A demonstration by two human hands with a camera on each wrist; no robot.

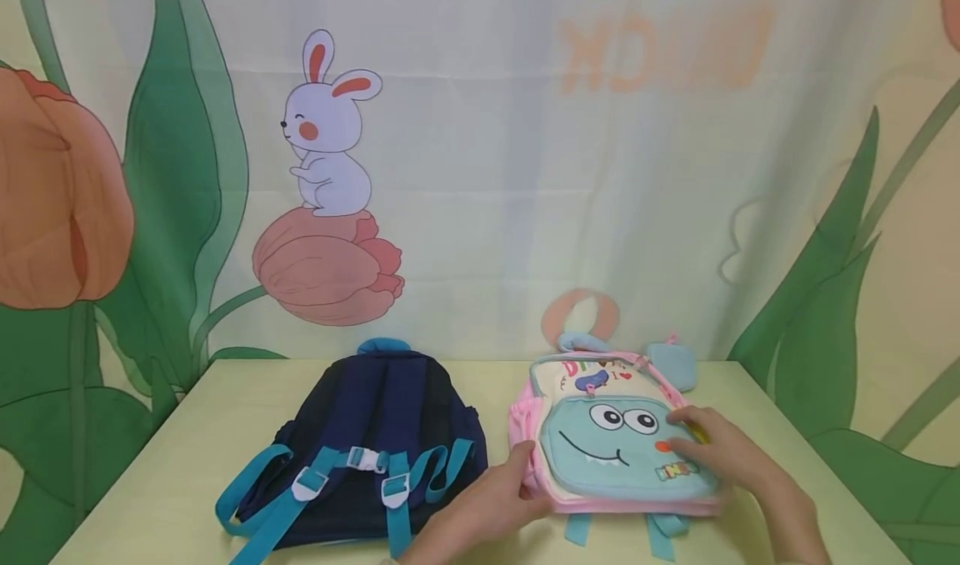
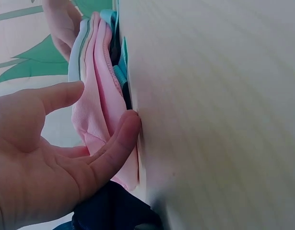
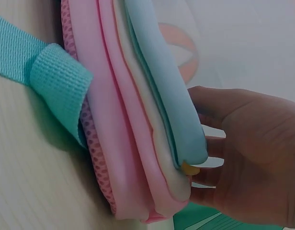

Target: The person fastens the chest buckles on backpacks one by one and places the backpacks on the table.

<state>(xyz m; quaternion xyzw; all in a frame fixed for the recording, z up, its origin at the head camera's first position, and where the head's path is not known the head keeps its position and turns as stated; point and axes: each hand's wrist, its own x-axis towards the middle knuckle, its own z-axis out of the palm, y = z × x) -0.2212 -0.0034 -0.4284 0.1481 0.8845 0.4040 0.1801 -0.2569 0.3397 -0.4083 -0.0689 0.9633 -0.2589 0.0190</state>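
A small backpack [image 1: 626, 440] in pink, cream and light blue lies front up on the table at the right. Its pocket has a smiling cartoon face. My left hand [image 1: 498, 494] is at its lower left corner, thumb along the side. In the left wrist view the left hand's fingers [image 2: 121, 136] are extended beside the pink side panel [image 2: 102, 86]. My right hand [image 1: 723, 448] touches the right part of the front, fingers nearly straight. The right wrist view has the right hand [image 3: 253, 148] by the blue pocket [image 3: 169, 86].
To the left a dark navy backpack [image 1: 382, 407] lies with its straps up, teal webbing and white buckles showing. The pale yellow table [image 1: 172, 457] ends at a printed curtain [image 1: 465, 173] with a rabbit and tulips. A teal strap [image 3: 56, 76] sticks out below the pink backpack.
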